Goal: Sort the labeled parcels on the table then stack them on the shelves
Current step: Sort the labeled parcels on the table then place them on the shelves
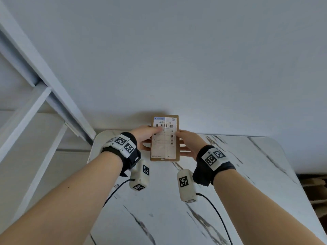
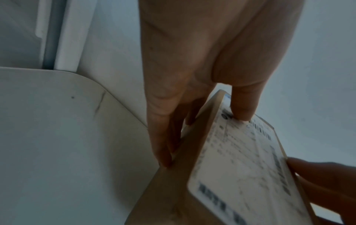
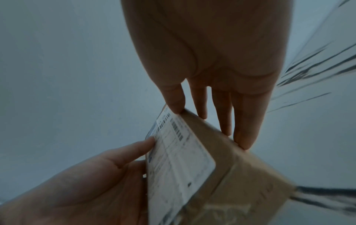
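A brown cardboard parcel [image 1: 164, 144] with a white barcode label on top is held just above the far edge of the marble table [image 1: 177, 218]. My left hand [image 1: 144, 137] grips its left side, with the thumb pressed on the label and the fingers along the side. My right hand [image 1: 188, 144] holds the right side, thumb at the top edge and fingers laid along the brown side. The left wrist view shows the parcel [image 2: 240, 167] under my left hand [image 2: 192, 60]. The right wrist view shows the parcel [image 3: 179, 159] between my right hand [image 3: 212, 60] and my left hand [image 3: 86, 182].
A white shelf frame [image 1: 31, 106] stands to the left of the table, against the plain white wall [image 1: 177, 59]. Brown cardboard boxes [image 1: 315, 191] lie low beyond the table's right edge. Cables run from both wrist units across the tabletop.
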{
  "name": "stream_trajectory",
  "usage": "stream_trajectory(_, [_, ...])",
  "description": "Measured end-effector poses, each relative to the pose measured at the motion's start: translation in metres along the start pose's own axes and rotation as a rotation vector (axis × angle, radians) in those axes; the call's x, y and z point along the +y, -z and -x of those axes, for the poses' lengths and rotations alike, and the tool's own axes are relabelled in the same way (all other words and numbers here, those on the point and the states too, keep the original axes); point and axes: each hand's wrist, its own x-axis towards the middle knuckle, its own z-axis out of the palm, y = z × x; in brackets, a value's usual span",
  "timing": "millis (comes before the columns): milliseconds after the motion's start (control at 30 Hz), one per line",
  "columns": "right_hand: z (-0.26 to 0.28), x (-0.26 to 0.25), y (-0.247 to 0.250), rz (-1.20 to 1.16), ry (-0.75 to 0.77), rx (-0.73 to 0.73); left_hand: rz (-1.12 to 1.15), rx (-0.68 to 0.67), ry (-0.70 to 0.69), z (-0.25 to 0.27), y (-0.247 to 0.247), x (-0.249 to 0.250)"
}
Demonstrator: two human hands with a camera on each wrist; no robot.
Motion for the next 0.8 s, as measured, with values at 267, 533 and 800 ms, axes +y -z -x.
stream_trajectory(267, [-0.041, -0.01, 0.015, 0.085, -0.059, -0.053, -0.018, 0.048, 0.1, -0.033, -0.006, 0.001])
stream_trajectory(533, [-0.053, -0.016, 0.019, 0.123, -0.06, -0.056, -0.033, 0.043, 0.11, -0.042, -0.003, 0.006])
stream_trajectory(800, [-0.039, -0.025, 0.021, 0.371, 0.027, 0.078, -0.179, 0.115, 0.05, -0.024, 0.002, 0.009])
